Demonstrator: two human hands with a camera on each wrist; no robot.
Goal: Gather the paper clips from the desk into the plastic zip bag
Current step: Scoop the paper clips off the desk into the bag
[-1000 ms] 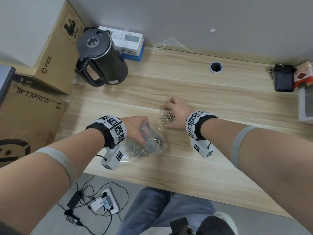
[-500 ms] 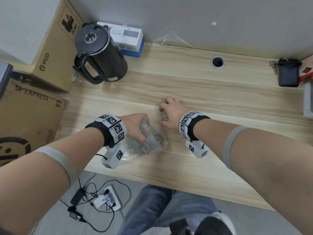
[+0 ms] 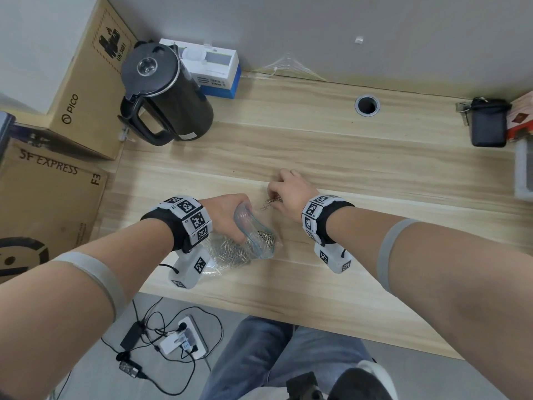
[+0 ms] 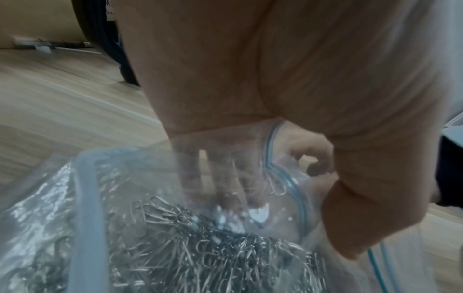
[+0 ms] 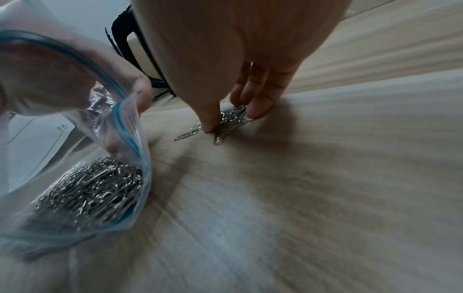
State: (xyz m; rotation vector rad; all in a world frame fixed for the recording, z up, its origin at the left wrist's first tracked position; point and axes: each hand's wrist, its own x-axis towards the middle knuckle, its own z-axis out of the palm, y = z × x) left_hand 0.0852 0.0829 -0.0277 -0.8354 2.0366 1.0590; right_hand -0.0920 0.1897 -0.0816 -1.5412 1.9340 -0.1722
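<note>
1. Head view: bright, even, sharp; wide-angle bending at edges.
2. Left wrist view: dim, blurred; white glare on plastic zip bag (image 4: 258, 214).
3. Right wrist view: dim, motion-smeared; soft shadows across desk (image 5: 325, 178).

We see a black electric kettle (image 3: 170, 93) standing at the back left of a light wooden desk (image 3: 317, 157), just in front of a white-and-blue box (image 3: 215, 67) against the grey wall. A cable grommet (image 3: 367, 105) sits in the desktop; at far right, a black pouch (image 3: 489, 122) stands beside a red carton (image 3: 522, 116). Cardboard boxes marked PICO (image 3: 86, 90) and SF EXPRESS (image 3: 49, 197) are stacked to the left. Below, a white power strip (image 3: 184, 339) lies on the floor among black cables.
</note>
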